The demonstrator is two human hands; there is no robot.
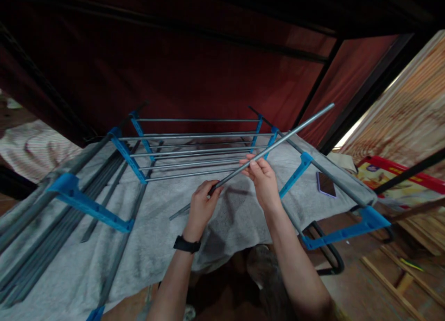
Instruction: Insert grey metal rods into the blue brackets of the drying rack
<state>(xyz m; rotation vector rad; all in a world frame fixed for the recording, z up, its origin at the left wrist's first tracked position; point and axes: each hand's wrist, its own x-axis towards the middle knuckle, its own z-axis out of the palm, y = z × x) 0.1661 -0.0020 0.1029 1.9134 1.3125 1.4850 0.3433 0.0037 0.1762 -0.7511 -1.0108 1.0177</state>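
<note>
Both my hands grip one long grey metal rod (288, 135) that slants from lower left up to the right. My left hand (203, 203), with a black watch on the wrist, is closed round the rod's lower part. My right hand (260, 173) pinches the rod higher up. The rod hangs above a partly built drying rack (194, 149) of grey rods set in blue plastic brackets (128, 156), which lies on a grey towel (153, 237).
More loose grey rods (52, 228) lie along the towel's left side by a blue bracket (83, 200). A phone (326, 184) rests on the towel at right. Dark red fabric and a black frame stand behind. A red box (396, 173) and wooden slats are at right.
</note>
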